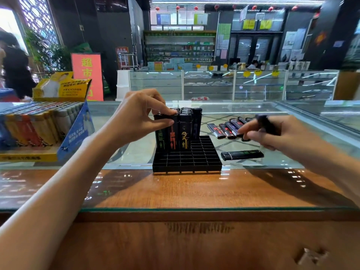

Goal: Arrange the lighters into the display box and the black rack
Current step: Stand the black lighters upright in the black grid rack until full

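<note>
A black grid rack [194, 159] stands on the glass counter, with several black lighters [185, 131] upright in its back rows. My left hand [140, 115] pinches the top of the front-left standing lighter [161, 137]. My right hand [272, 131] hovers over a row of black lighters [226, 130] lying on the glass and holds one blurred black lighter [266, 123] in its fingers. One more black lighter [242, 154] lies flat right of the rack. The display box [74, 137] at the left is packed with coloured lighters [35, 127].
A yellow carton [60, 88] stands behind the display box. The glass counter top [292, 112] runs back and right; a wooden strip [175, 188] lies under glass nearer me. A person stands at the far left, and shop cabinets fill the background.
</note>
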A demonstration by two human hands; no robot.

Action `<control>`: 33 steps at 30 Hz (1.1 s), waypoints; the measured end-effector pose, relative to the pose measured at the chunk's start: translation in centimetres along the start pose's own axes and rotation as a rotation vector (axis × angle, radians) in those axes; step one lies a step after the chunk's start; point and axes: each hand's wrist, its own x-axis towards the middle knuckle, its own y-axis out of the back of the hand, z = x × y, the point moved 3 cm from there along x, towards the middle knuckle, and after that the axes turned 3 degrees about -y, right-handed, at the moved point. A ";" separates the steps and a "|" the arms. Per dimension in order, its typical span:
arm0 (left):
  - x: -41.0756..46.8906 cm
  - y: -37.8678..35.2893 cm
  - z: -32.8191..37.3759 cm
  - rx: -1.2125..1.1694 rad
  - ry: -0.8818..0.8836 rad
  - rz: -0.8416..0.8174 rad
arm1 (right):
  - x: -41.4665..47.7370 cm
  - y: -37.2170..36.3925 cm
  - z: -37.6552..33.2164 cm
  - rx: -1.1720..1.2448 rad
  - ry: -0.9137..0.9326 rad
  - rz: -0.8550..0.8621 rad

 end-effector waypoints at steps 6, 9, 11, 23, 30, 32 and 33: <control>-0.1 0.0 0.1 -0.021 -0.022 0.023 | 0.4 -1.9 0.7 -0.696 0.184 -0.165; -0.1 0.0 0.1 -0.016 -0.027 0.017 | 0.7 -2.2 0.6 -0.796 0.174 -0.195; -0.1 0.0 0.1 -0.023 -0.028 0.021 | 0.9 -2.0 0.4 -0.711 0.126 -0.190; -0.4 0.5 2.8 -0.561 0.032 0.026 | 1.0 -5.9 -4.6 0.515 0.122 -0.400; -0.7 0.8 2.4 -0.668 0.053 0.043 | 1.9 -7.6 -5.5 0.618 0.123 -0.360; -0.7 0.7 2.2 -0.692 0.059 0.034 | 1.8 -7.9 -5.4 0.668 0.092 -0.408; -0.7 0.6 2.2 -0.697 0.063 0.028 | 1.8 -7.9 -5.4 0.700 0.066 -0.442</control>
